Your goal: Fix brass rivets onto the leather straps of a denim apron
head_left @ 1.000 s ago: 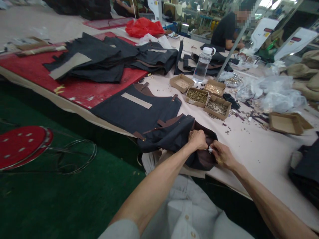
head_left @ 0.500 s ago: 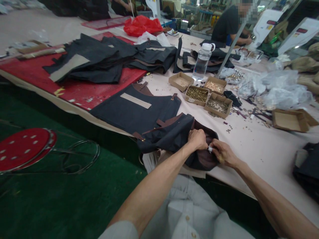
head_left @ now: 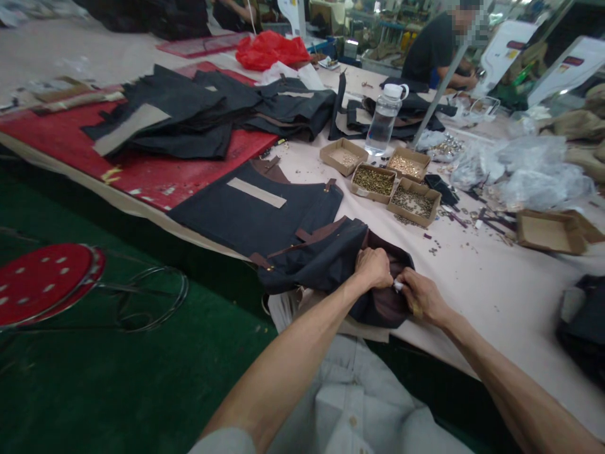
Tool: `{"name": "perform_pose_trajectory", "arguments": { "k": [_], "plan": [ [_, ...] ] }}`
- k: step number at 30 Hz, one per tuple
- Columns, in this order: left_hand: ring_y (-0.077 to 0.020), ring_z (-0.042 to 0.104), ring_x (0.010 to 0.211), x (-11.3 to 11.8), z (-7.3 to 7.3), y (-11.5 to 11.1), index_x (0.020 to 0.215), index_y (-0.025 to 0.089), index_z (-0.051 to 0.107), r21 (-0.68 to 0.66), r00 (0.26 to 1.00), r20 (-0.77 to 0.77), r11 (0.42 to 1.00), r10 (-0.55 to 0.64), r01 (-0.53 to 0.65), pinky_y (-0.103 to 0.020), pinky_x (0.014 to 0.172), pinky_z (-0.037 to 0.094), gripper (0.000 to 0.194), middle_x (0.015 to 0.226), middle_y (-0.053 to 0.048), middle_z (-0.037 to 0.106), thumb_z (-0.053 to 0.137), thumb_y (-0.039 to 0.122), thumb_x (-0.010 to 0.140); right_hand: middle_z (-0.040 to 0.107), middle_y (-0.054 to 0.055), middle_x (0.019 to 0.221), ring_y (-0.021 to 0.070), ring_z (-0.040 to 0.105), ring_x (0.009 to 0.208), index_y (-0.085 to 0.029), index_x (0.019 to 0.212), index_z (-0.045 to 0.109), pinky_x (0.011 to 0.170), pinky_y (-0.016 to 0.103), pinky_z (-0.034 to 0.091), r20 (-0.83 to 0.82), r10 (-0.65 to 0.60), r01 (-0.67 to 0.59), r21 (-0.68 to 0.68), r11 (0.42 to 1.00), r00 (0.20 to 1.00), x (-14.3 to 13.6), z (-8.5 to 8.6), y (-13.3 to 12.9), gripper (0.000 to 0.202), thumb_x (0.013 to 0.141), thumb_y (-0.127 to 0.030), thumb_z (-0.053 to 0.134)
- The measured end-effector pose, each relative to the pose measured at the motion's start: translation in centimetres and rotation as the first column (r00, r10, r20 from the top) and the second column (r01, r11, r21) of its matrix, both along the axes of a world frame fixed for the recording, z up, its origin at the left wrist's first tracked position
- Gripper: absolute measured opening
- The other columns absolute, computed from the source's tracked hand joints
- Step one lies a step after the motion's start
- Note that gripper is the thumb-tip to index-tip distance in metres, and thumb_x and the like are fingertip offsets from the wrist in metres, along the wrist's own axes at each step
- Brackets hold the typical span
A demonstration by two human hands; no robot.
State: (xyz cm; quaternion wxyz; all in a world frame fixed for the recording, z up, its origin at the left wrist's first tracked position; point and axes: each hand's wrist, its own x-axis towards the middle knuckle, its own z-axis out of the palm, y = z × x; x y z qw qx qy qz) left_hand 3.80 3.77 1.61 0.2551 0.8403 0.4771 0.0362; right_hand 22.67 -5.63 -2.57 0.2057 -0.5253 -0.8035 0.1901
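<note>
L hand (head_left: 374, 268) is sitting closed at the open end of a dark cloth item (head_left: 316, 252), knuckles up; its fingertips are hiding from view, so can't tell what they're pinching. R hand (head_left: 423, 295) is facing it just to the right, thumb & fingers holding narrow on a small white item (head_left: 398, 285), type unclear. Brown lining (head_left: 384, 302) is showing about both hands. Cloth item is lying at the near edge of the pale worktable (head_left: 472, 290), in front of the person's body. Flat dark panel (head_left: 236, 214) is lying next to it on the left, bearing a beige strip (head_left: 258, 192); can't tell if the two are joining up. Four small cardboard boxes (head_left: 411, 216) are standing grouped ahead of the hands, holding small metal-looking bits; water bottle (head_left: 382, 123) w/ white cap is standing upright just behind. More dark cloth pieces (head_left: 189, 116) are lying piled, mostly on a red board (head_left: 132, 183), upper L. Clear plastic bags (head_left: 534, 173) are lying R of the boxes, near a shallow tray (head_left: 548, 233). Red stool (head_left: 47, 277) is standing on green floor, L. Co-worker (head_left: 425, 60) in dark top is leaning fwd, upper R
</note>
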Motion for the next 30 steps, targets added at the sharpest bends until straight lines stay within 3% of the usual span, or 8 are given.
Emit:
{"name": "perform_pose_trajectory", "arguments": {
  "k": [7,13,20,22,25,27,29,30],
  "plan": [
    [-0.027,0.073,0.094,0.0,0.0,0.5,0.079,0.025,0.08,-0.006,1.0,0.015,1.0,0.021,-0.021,-0.038,0.095,0.054,0.02,0.085,-0.008,0.078,0.073,0.028,0.06,0.066,0.002,0.075,0.0159,0.056,0.065,-0.02,0.083,0.065,0.06,0.026,0.042,-0.022,-0.158,0.148,-0.25,0.957,0.987,-0.6,1.5,2.4,0.012,0.078,-0.016,0.054],
    [-0.0233,0.073,0.092,-0.4,-0.7,0.9,0.077,0.026,0.079,-0.012,0.999,0.037,1.0,0.02,-0.019,-0.035,0.097,0.053,0.019,0.084,-0.006,0.078,0.072,0.025,0.06,0.064,0.0,0.061,0.0113,0.052,0.05,-0.016,0.076,0.069,0.045,0.02,0.035,-0.064,-0.254,0.171,-0.582,0.795,0.965,-0.6,3.1,5.4,0.014,0.064,-0.014,0.06],
    [-0.0224,0.072,0.085,-0.7,-0.8,1.6,0.072,0.027,0.078,0.013,0.998,0.062,1.0,-0.01,0.009,-0.032,0.087,0.054,0.022,0.077,-0.003,0.077,0.066,0.018,0.057,0.059,-0.002,0.049,0.0123,0.053,0.041,-0.015,0.076,0.071,0.038,0.018,0.033,-0.017,-0.272,0.191,-0.668,0.719,0.962,-1.0,2.7,7.9,0.018,0.058,-0.015,0.072],
    [-0.0212,0.071,0.083,-0.9,-0.3,1.6,0.071,0.026,0.078,-0.003,0.998,0.056,1.0,-0.014,0.014,-0.03,0.085,0.054,0.02,0.077,-0.002,0.077,0.066,0.017,0.057,0.061,-0.001,0.051,0.0132,0.055,0.042,-0.015,0.077,0.071,0.039,0.019,0.037,-0.053,-0.247,0.14,-0.699,0.701,0.968,-0.6,3.6,8.0,0.016,0.061,-0.018,0.072],
    [-0.0211,0.071,0.084,-1.2,0.0,1.7,0.069,0.026,0.077,-0.014,0.999,0.048,1.0,0.001,0.0,-0.03,0.085,0.053,0.018,0.077,-0.002,0.077,0.067,0.016,0.058,0.07,0.003,0.067,0.0146,0.063,0.053,-0.015,0.084,0.071,0.048,0.021,0.047,-0.253,-0.149,-0.099,-0.756,0.647,0.956,2.4,5.8,8.7,0.02,0.069,-0.028,0.075],
    [-0.0219,0.07,0.086,-1.3,-0.2,1.8,0.07,0.024,0.077,-0.014,0.998,0.055,1.0,0.021,-0.02,-0.031,0.087,0.051,0.017,0.08,-0.003,0.077,0.068,0.016,0.058,0.071,0.005,0.072,0.015,0.064,0.058,-0.013,0.086,0.072,0.054,0.024,0.051,-0.313,-0.178,-0.094,-0.689,0.719,0.933,5.7,7.4,10.0,0.027,0.074,-0.036,0.077],
    [-0.0227,0.069,0.087,-1.4,-0.7,2.0,0.071,0.022,0.077,-0.015,0.997,0.071,0.999,0.03,-0.029,-0.033,0.087,0.051,0.015,0.08,-0.005,0.076,0.069,0.017,0.06,0.07,0.005,0.074,0.0157,0.064,0.06,-0.011,0.086,0.071,0.057,0.026,0.053,-0.218,-0.353,0.21,-0.492,0.845,0.91,8.9,8.7,12.2,0.033,0.079,-0.042,0.077],
    [-0.0231,0.068,0.086,-1.5,-0.8,2.0,0.071,0.022,0.077,-0.015,0.996,0.08,0.999,0.032,-0.031,-0.033,0.086,0.05,0.014,0.08,-0.005,0.075,0.069,0.018,0.06,0.071,0.005,0.079,0.0164,0.065,0.065,-0.011,0.089,0.071,0.06,0.027,0.054,-0.171,-0.451,0.367,-0.37,0.854,0.876,10.2,9.2,13.4,0.034,0.083,-0.044,0.075]
  ]
}}
